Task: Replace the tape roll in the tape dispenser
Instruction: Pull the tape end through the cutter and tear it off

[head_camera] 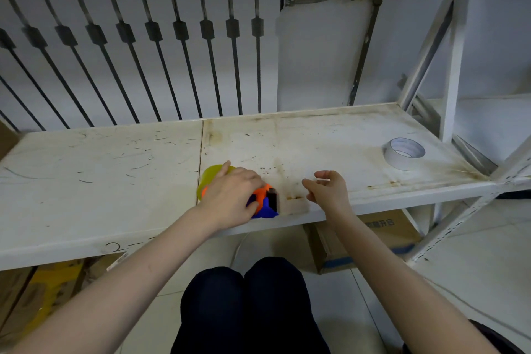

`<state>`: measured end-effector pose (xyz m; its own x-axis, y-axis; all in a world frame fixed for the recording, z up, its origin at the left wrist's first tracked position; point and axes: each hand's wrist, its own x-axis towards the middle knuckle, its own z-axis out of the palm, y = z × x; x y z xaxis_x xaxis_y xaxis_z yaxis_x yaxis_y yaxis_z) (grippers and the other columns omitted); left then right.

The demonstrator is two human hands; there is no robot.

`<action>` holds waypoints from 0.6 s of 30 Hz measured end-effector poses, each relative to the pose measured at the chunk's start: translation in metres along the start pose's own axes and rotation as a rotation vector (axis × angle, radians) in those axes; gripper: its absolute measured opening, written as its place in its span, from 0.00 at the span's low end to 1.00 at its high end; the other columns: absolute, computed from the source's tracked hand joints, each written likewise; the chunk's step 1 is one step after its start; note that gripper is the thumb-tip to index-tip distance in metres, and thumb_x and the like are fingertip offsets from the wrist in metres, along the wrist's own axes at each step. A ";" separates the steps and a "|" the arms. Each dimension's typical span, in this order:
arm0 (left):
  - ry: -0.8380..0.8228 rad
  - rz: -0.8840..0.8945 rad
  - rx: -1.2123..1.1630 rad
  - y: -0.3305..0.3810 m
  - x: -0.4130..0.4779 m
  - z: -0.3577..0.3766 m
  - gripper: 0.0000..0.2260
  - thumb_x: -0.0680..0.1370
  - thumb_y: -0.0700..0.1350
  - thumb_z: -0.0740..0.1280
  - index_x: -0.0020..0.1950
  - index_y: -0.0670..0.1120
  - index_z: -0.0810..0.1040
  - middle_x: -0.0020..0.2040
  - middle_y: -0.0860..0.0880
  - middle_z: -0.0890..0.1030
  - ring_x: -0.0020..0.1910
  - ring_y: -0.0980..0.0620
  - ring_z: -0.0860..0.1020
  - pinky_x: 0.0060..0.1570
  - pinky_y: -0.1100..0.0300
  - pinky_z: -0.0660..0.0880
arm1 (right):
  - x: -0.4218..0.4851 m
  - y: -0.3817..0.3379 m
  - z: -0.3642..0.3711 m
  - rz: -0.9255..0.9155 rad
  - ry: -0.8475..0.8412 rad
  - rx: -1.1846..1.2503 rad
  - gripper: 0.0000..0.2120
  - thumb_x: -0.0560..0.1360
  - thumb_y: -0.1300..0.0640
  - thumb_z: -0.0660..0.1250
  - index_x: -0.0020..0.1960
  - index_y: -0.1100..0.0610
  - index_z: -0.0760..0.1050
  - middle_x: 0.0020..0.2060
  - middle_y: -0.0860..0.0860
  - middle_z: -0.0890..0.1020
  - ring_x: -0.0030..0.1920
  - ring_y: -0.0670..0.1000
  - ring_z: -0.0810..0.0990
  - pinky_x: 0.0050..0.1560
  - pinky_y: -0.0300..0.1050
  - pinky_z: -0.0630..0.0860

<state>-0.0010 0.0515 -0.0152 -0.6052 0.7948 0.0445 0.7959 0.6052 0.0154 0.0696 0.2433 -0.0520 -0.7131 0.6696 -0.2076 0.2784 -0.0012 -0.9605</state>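
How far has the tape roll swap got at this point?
Early stage. Nothing looks done: the white tape roll lies loose at the right of the shelf, untouched. In hand: the left hand rests on the orange and blue dispenser with its yellowish roll; the right hand hovers open, empty. The swap remains.

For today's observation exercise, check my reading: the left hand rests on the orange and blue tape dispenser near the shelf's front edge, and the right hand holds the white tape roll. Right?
Not quite. The head view shows the right hand empty and open, hovering beside the orange and blue tape dispenser. The white tape roll lies untouched at the shelf's far right. The left hand is on the dispenser.
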 end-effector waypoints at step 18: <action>-0.007 -0.001 -0.011 -0.002 0.003 0.004 0.17 0.71 0.52 0.66 0.59 0.55 0.78 0.58 0.54 0.76 0.64 0.51 0.69 0.73 0.46 0.49 | -0.005 0.017 0.003 -0.020 -0.190 -0.303 0.06 0.71 0.56 0.72 0.40 0.59 0.81 0.35 0.46 0.79 0.33 0.48 0.77 0.35 0.39 0.79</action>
<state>-0.0042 0.0527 -0.0188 -0.6057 0.7948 0.0372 0.7957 0.6051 0.0260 0.0758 0.2379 -0.0677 -0.8195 0.5169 -0.2476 0.4212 0.2501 -0.8718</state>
